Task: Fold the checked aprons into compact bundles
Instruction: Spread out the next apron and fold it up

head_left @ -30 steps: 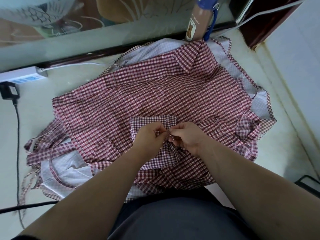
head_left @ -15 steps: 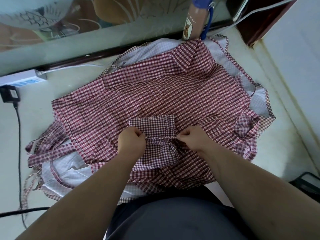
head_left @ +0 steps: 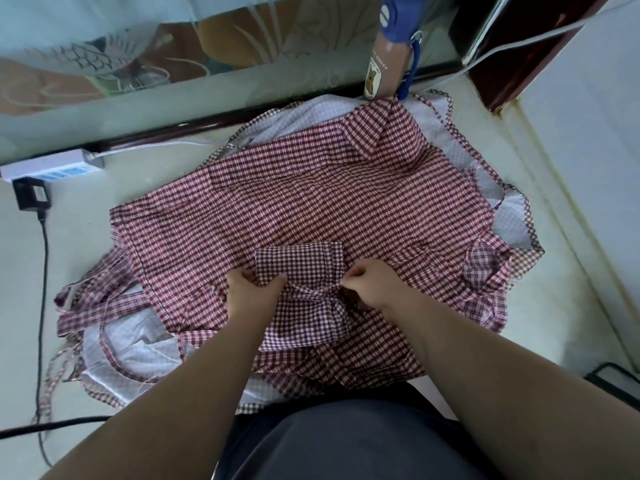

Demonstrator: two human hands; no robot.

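Bundle lying on the spread aprons.
Left hand and right hand are each pinching the strap across its near side, fingers curled.

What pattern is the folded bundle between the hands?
The bundle is dark red-and-white check, clearest in the head view.

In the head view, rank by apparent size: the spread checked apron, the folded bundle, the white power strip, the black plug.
Largest to smallest: spread checked apron, folded bundle, white power strip, black plug. Bundle and strip are close; the bundle sits nearer the camera.
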